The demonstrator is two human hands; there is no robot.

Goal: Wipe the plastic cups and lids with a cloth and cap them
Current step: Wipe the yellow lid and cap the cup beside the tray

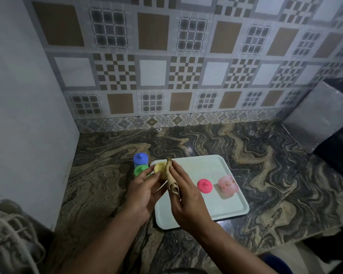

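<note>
My left hand (145, 191) holds a yellow cup (160, 169) above the left end of the white tray (216, 212). My right hand (183, 196) grips a beige cloth (171, 183) and presses it against the yellow cup's side. A pink lid (204, 185) lies on the tray, and a pale pink cup (228, 184) sits on the tray to its right. A blue capped cup (140, 159) and a green capped cup (140, 171) stand on the counter just left of the tray.
The marble counter (275, 184) meets a tiled wall behind and a plain white wall on the left. A grey box (315, 117) leans at the far right. Cloth and rope (10, 234) lie at the lower left.
</note>
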